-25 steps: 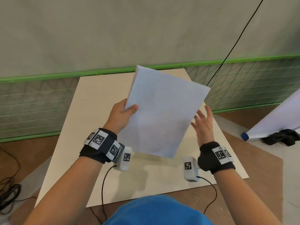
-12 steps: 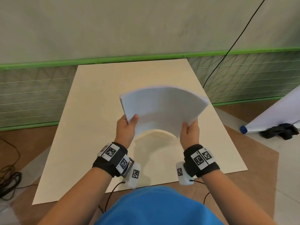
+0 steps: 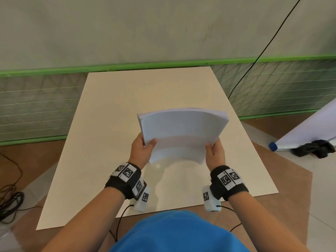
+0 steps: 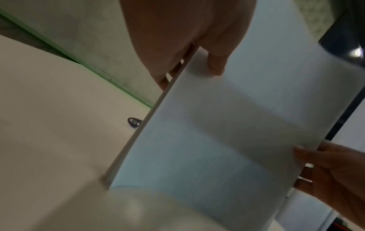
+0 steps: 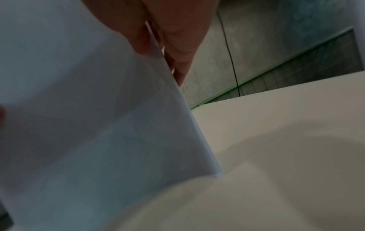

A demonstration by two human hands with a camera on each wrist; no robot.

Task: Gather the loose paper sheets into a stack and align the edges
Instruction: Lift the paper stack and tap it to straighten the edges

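A stack of white paper sheets (image 3: 181,131) is held upright over the cream board (image 3: 112,110), bowed into an arch, its lower edge close to the board. My left hand (image 3: 143,149) grips the stack's left side, thumb on the near face. My right hand (image 3: 214,151) grips the right side the same way. The left wrist view shows the stack (image 4: 227,132) with my left thumb (image 4: 215,62) on it and the right hand (image 4: 331,171) at its far side. In the right wrist view the sheets (image 5: 88,125) fill the left, pinched by my right fingers (image 5: 177,46).
The cream board lies on a brown floor in front of a wall with a green rail (image 3: 109,67). A black cable (image 3: 254,57) hangs at the right. A white roll with a blue cap (image 3: 272,146) and a dark cloth (image 3: 314,150) lie at the right; cables (image 3: 9,200) at the left.
The right hand, open and apart a second ago, has taken hold of the stack's right side. The tilted stack has come down, squared to me and bowed between both hands.
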